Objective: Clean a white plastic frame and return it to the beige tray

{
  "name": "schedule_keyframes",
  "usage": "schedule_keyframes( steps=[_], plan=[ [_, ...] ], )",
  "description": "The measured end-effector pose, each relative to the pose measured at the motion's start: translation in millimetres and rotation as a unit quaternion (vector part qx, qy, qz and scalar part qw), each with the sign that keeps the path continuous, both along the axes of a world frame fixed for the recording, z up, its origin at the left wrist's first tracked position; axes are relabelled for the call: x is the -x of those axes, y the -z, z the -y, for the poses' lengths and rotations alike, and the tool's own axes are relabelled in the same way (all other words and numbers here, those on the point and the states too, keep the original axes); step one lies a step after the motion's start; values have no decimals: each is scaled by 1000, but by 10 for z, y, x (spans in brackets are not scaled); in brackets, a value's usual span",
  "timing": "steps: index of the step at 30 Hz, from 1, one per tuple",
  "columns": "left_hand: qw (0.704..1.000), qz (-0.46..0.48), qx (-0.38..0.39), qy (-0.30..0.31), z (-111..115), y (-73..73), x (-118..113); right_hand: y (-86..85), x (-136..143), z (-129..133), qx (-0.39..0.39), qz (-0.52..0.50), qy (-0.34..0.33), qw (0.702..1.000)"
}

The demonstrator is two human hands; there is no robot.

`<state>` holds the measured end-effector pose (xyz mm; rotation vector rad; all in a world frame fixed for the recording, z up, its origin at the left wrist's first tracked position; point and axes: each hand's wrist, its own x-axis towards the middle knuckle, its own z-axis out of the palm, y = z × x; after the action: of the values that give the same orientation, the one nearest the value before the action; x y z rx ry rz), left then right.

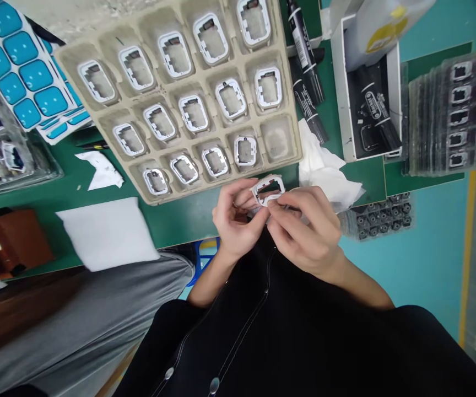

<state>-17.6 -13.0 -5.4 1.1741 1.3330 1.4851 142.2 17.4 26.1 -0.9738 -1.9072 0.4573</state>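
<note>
Both hands, left hand point(232, 220) and right hand point(304, 231), apparently pinch white frame point(268, 190).

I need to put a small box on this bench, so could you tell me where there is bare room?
Bare green mat shows between the white pad and the pulp tray, below the paper scrap. One tray pocket at its near right corner is unfilled. It is crowded right of the tray: markers, tissue, white box, stacked trays. Both hands, left hand and right hand, hold a white frame.
</note>
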Motion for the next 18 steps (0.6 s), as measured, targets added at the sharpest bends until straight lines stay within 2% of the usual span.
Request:
schedule_keyframes(
  steps=[18],
  plan=[
    [998, -60, -4, -10, 100, 89, 30, 108, -6, 22, 4, -14, -12, 1000]
  ],
)
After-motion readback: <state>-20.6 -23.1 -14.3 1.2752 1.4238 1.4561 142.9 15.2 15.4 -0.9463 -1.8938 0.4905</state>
